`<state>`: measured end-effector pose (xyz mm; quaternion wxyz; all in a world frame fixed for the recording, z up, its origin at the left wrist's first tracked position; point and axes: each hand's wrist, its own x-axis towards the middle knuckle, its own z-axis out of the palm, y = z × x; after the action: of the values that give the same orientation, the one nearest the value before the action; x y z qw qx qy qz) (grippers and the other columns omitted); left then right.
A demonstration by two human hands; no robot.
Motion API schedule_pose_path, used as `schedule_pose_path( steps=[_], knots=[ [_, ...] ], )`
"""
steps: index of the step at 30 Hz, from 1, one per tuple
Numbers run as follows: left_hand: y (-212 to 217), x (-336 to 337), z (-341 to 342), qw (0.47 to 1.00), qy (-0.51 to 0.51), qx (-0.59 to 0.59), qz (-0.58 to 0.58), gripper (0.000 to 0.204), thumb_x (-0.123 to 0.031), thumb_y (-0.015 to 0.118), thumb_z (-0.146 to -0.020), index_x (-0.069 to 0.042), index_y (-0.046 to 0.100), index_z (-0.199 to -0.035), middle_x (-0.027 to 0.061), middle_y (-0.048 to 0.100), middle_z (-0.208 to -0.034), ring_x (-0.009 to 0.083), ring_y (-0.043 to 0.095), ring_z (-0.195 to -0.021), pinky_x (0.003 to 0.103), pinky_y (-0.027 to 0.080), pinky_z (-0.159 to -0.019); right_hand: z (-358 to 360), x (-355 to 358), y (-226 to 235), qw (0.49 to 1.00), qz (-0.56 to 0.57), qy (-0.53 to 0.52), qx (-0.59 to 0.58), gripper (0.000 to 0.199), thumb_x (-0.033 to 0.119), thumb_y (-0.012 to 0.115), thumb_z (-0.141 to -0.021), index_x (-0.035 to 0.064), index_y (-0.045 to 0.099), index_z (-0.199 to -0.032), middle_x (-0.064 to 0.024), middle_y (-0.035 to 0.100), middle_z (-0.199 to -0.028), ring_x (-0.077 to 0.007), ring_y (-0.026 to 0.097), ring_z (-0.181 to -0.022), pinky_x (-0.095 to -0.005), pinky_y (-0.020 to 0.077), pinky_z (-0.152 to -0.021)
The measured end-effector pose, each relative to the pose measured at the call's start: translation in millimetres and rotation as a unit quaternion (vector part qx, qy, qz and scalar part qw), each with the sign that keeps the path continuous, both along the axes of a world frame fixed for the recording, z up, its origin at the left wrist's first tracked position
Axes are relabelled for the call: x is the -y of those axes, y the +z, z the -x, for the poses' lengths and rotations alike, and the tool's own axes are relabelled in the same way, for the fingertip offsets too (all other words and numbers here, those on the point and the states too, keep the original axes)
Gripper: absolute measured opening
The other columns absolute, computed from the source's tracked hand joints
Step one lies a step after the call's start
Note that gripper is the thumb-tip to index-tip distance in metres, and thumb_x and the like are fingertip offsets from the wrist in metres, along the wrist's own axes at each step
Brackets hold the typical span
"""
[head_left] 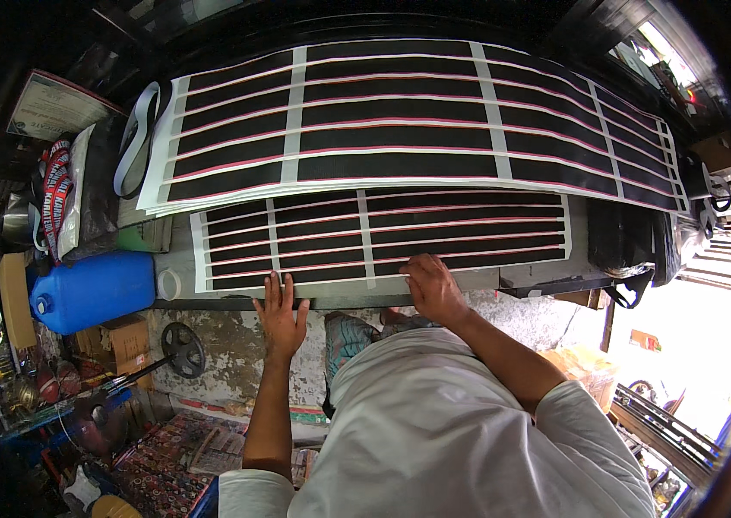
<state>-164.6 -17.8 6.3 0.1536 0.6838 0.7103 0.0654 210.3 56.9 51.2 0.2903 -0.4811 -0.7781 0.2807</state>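
Pressing down at the near edge of the grey worktop (547, 274), both bare hands lay flat and spread on the smaller black sheet with white grid strips and thin red lines (382, 237). The left hand (280, 312) had its fingers splayed, palm partly over the worktop's near edge and fingertips on the sheet's near border, gripping nothing. The right hand (433, 289) rested with its fingers slightly curled on the same border, further along to the right, also closed on nothing.

That sheet lay along the near edge, its long axis running left to right, parallel to the edge, its black bars pointing the same way. Since it sat so close to the edge, an uneven push from one hand could probably skew it or slide its near border off the worktop; a drag might also buckle a white strip.

Beyond it, the larger black sheet with white strips and red lines (400, 121) overlapped its far border and spanned the far side, so shifting one could disturb the other.
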Motion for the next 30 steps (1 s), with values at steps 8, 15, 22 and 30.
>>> schedule_pose_path(
  steps=[8,15,22,30],
  knots=[
    [0.5,6.1,14.4,0.997,-0.073,-0.008,-0.005,0.066,-0.061,0.051,-0.111,-0.034,0.042,-0.171,0.013,0.011,-0.185,0.0395,0.01,-0.17,0.082,0.001,-0.124,-7.3,2.1,-6.2,1.0,-0.006,0.003,0.002,0.022,0.002,0.069,-0.092,0.0032,0.072,-0.114,-0.0172,0.066,-0.114,-0.0401,0.065,-0.106,-0.0521,0.0562,-0.095],
    [10.6,2.4,-1.7,0.997,-0.073,-0.019,-0.011,0.075,-0.067,0.059,-0.105,-0.032,0.044,-0.17,0.0126,0.013,-0.185,0.0403,0.01,-0.17,0.082,0.0,-0.124,-7.0,1.3,-8.7,1.0,-0.005,0.007,0.0,0.025,0.001,0.069,-0.09,0.0043,0.071,-0.115,-0.016,0.065,-0.114,-0.0394,0.065,-0.106,-0.0513,0.0559,-0.095],
    [15.6,-6.9,-27.1,0.99,-0.137,0.01,0.012,0.085,-0.07,0.063,-0.101,-0.025,0.044,-0.17,0.0069,0.019,-0.184,0.0332,0.013,-0.17,0.08,0.001,-0.126,-3.6,2.0,-6.9,1.0,0.004,0.013,0.01,0.025,0.0,0.069,-0.09,0.0044,0.07,-0.115,-0.0161,0.065,-0.114,-0.0394,0.065,-0.107,-0.0518,0.0557,-0.096],
    [23.8,-19.9,-63.9,0.981,-0.187,0.051,0.022,0.09,-0.071,0.062,-0.101,-0.009,0.048,-0.165,0.0093,0.031,-0.18,0.0318,0.021,-0.169,0.078,0.003,-0.128,-3.7,3.7,-9.3,1.0,0.012,0.01,0.01,0.022,0.0,0.069,-0.092,0.003,0.071,-0.114,-0.0172,0.065,-0.115,-0.0397,0.066,-0.11,-0.0524,0.056,-0.098]
  ],
)
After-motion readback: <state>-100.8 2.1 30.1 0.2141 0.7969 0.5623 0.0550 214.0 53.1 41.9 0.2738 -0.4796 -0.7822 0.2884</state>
